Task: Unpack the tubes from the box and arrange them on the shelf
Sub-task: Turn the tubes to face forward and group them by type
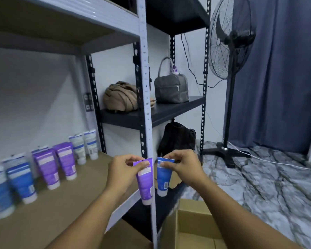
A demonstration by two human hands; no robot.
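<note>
My left hand (123, 172) pinches the crimped top of a purple tube (145, 184), which hangs cap down in front of the shelf's grey upright post. My right hand (182, 168) pinches the top of a blue tube (163, 178) the same way, just right of the post. Both tubes hang above the open cardboard box (192, 225) at the bottom right. On the brown shelf board (65, 209) to the left stand several tubes on their caps: blue ones (21, 180), purple ones (56, 166) and white ones (84, 147).
A black shelf unit (178, 108) beside it holds a tan bag (120, 96), a grey handbag (171, 87) and a black backpack (176, 137). A standing fan (230, 69) and a blue curtain (280, 69) are at the right. A white cable crosses the marbled floor (267, 186).
</note>
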